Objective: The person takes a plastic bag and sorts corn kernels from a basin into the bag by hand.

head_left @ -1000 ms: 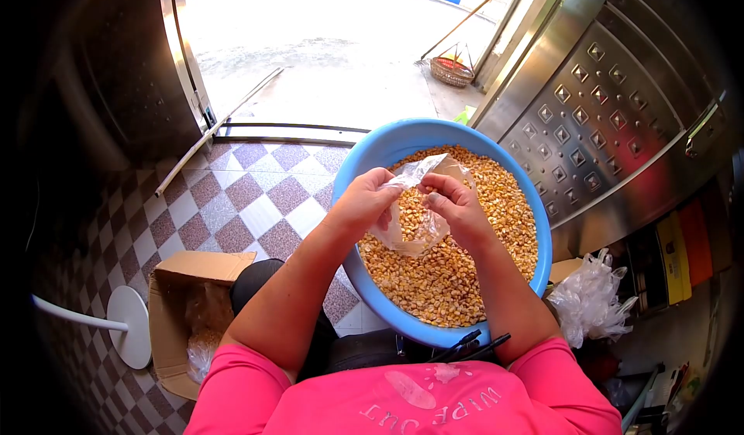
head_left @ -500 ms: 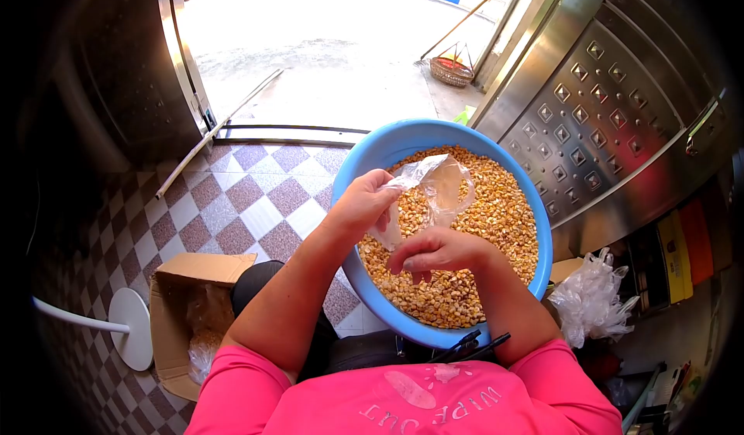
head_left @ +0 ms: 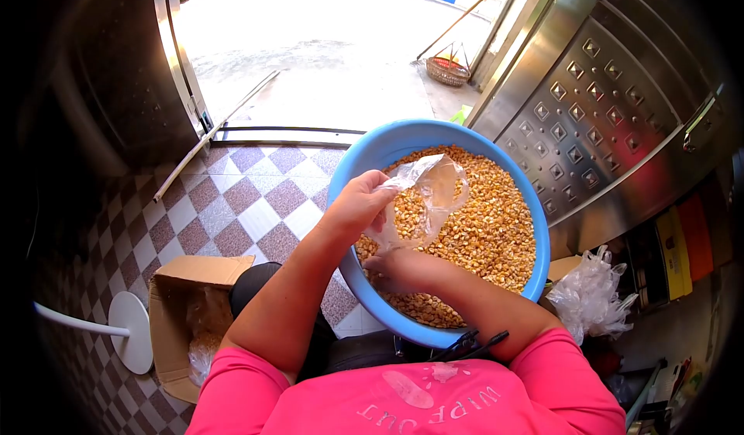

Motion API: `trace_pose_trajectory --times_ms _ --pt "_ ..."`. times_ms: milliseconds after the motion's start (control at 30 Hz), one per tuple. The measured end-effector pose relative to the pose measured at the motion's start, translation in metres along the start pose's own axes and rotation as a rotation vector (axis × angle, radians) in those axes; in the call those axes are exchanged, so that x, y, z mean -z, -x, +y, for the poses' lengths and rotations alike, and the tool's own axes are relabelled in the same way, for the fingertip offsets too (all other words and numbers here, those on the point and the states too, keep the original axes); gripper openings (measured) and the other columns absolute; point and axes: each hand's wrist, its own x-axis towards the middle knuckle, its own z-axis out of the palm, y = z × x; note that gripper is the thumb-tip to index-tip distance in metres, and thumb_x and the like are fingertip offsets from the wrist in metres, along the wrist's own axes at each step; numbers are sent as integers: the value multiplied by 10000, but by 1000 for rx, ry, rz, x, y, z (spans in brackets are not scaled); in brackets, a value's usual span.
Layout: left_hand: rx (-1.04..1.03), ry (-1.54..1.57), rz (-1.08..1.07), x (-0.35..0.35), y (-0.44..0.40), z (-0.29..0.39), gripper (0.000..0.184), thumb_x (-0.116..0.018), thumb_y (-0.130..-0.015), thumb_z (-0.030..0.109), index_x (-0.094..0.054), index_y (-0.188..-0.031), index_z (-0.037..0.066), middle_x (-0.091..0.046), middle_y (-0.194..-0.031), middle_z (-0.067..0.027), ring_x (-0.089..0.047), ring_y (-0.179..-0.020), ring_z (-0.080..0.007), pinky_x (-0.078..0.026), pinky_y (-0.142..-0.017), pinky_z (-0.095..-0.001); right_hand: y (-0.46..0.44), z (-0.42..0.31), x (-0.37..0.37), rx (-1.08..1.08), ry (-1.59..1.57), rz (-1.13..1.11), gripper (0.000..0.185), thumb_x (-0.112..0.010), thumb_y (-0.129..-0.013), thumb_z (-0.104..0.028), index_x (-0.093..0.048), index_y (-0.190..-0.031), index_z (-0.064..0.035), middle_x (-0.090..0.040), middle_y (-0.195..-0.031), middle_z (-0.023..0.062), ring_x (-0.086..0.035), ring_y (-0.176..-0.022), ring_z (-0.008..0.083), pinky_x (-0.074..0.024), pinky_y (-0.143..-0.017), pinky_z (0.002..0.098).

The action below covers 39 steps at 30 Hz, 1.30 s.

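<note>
A clear plastic bag hangs from my left hand, whose fingers are closed on its edge. The bag is spread over a blue tub filled with yellow corn kernels. My right hand is low over the kernels near the tub's left side, just under the bag. Motion blurs its fingers, and I cannot make out whether kernels are in them.
Left of my legs stands an open cardboard box with a clear bag inside. Crumpled plastic bags lie right of the tub, near the metal door. A white pole crosses the threshold; a wicker basket sits outside.
My right hand has moved left and down toward the kernels at the tub's near left side. My left hand stays nearly in place with the plastic bag.
</note>
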Motion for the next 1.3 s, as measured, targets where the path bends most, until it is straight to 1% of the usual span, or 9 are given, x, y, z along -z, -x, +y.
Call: trace_pose_trajectory --times_ms 133,367,467,567,733,867,933,967,1300 --pt "-8 9 -6 0 -1 -2 183 -568 -891 235 -530 -893 56 -496 -585 14 -466 -438 -55 -385 -401 -199 12 -6 10 -25 -26 -173 185 -576 -736 -116 -583 -907 -45 -625 -845 172 -613 -814 326 -462 -719 424" --pt "-8 21 -14 0 0 -1 183 -570 -893 233 -531 -900 54 -497 -580 15 -475 -442 -53 -381 -398 -191 21 12 10 82 -103 -176 200 -571 -742 -92 -607 -935 -58 -626 -808 157 -614 -764 304 -469 -690 397" --pt "-7 18 -9 0 0 -1 177 -567 -895 228 -530 -901 55 -500 -584 15 -475 -442 -51 -381 -398 -190 27 15 25 187 -233 -118 190 -574 -780 -95 -619 -963 -67 -616 -753 95 -605 -691 221 -477 -615 337" --pt "-14 17 -11 0 -2 -3 177 -566 -896 223 -528 -905 50 -504 -588 14 -475 -443 -50 -382 -399 -189 41 13 44 19 -634 -152 133 -578 -842 -127 -622 -953 -68 -562 -721 21 -517 -548 93 -425 -465 248" --pt "-17 19 -12 1 -2 -4 182 -567 -896 219 -525 -910 42 -509 -598 10 -477 -446 -50 -387 -399 -189 50 31 59 7 -954 -85 145 -567 -860 -90 -599 -990 -35 -570 -760 15 -472 -480 57 -361 -408 200" --pt "-13 19 -16 1 -4 -6 182 -563 -898 218 -524 -911 41 -516 -613 7 -480 -455 -50 -393 -400 -189 47 45 57 -61 -1326 203 224 -544 -874 -67 -559 -1095 -34 -594 -819 28 -542 -554 70 -425 -430 203" --pt "-10 18 -14 1 -4 -6 183 -562 -898 219 -524 -911 41 -518 -618 6 -481 -457 -50 -394 -400 -188 43 51 56 2 -1579 362 272 -534 -878 -56 -532 -1147 -16 -598 -921 63 -582 -643 92 -485 -487 217" --pt "-8 18 -13 1 -4 -7 183 -561 -899 220 -523 -911 41 -521 -623 5 -482 -460 -49 -394 -400 -188 42 59 55 56 -1640 328 315 -527 -880 -44 -500 -1190 3 -582 -1028 94 -617 -754 139 -542 -605 249" --pt "-9 17 -17 2 -3 -5 187 -562 -899 224 -525 -915 41 -527 -625 5 -486 -454 -49 -393 -398 -185 39 55 54 72 -1554 539 362 -503 -863 1 -484 -1224 4 -537 -1140 111 -559 -1028 187 -507 -862 302"
